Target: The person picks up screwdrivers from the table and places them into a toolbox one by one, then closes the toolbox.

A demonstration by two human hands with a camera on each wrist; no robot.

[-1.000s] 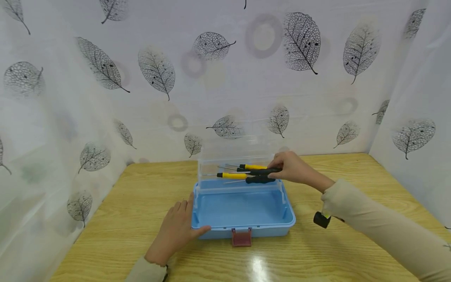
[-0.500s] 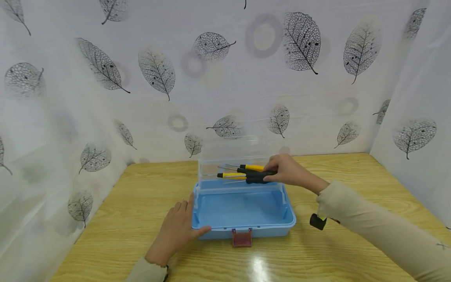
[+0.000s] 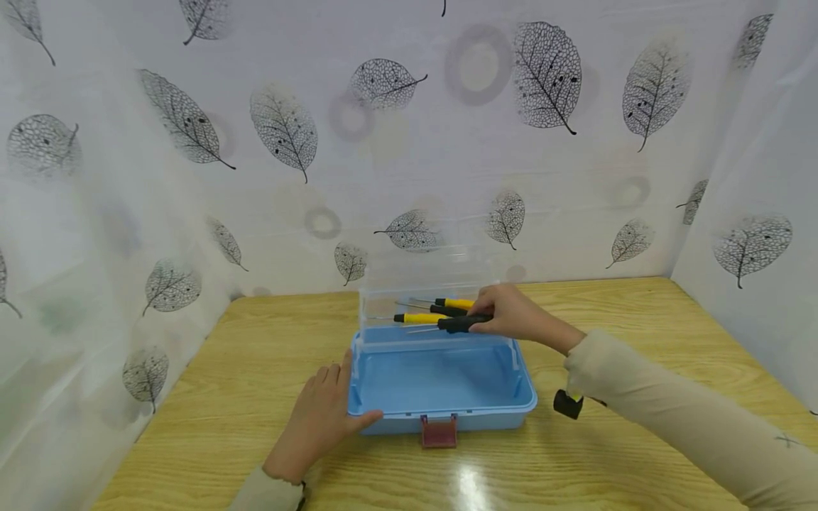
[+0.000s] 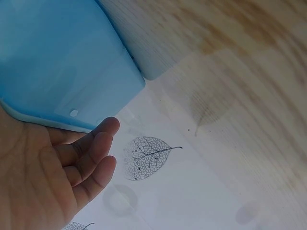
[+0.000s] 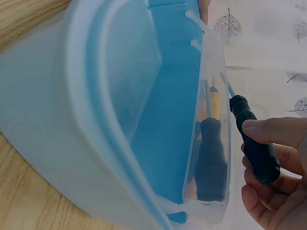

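Note:
A blue toolbox [image 3: 441, 420] with a dark red latch [image 3: 439, 431] stands with its lid up. Over its back part is a clear tray [image 5: 225, 143] that contains several screwdrivers, some with yellow handles [image 3: 420, 319], some with black. My right hand [image 3: 516, 312] grips a black-handled screwdriver [image 5: 256, 141] by the handle, thumb on top, at the tray's wall; its shaft points left toward the tray. My left hand [image 3: 322, 404] rests against the box's left side, thumb by the front left corner. In the left wrist view its fingers [image 4: 98, 146] are loosely bent beside the blue wall.
The clear lid [image 3: 428, 273] rises behind the tray. A wood-grain table [image 3: 268, 348] lies under the box. White leaf-print sheeting [image 3: 409, 142] hangs at the back and both sides.
My right hand has moved left and slightly down, carrying the screwdriver further over the tray. My left hand and the toolbox have stayed in place.

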